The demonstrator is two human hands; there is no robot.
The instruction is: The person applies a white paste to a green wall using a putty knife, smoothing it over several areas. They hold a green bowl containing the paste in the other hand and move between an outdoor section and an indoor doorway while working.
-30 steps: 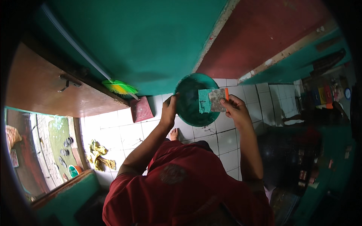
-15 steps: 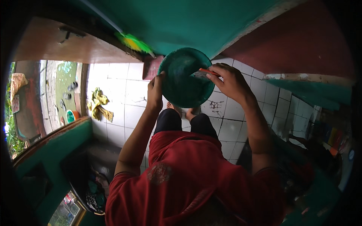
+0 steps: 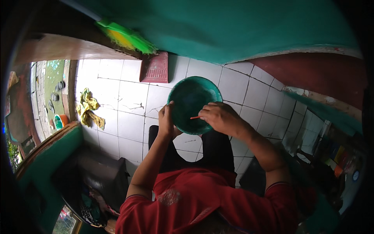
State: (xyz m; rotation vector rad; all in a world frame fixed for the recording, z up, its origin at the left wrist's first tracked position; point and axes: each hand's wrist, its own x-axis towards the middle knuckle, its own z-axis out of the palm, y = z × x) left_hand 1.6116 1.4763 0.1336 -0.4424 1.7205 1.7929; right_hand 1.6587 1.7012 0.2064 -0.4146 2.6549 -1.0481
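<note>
A round dark-green basin (image 3: 189,93) is held low over the tiled floor, in front of my body. My left hand (image 3: 165,119) is closed on its left rim. Inside the basin, at the lower right, my right hand (image 3: 218,117) grips a scraper with an orange edge (image 3: 194,117); most of the scraper is hidden by the hand and the basin's dark interior, so I cannot tell whether paint is on it.
A red dustpan (image 3: 154,67) and green broom (image 3: 126,36) stand by the green wall (image 3: 218,27). A yellow rag (image 3: 89,105) lies on white tiles (image 3: 132,123). At left, a doorway shows footwear (image 3: 58,85) outside. A dark seat (image 3: 97,171) is lower left.
The scraper, held up flat with teal material showing a second ago, has gone down into the basin and is mostly out of sight. The basin now sits nearer my knees, below the dustpan.
</note>
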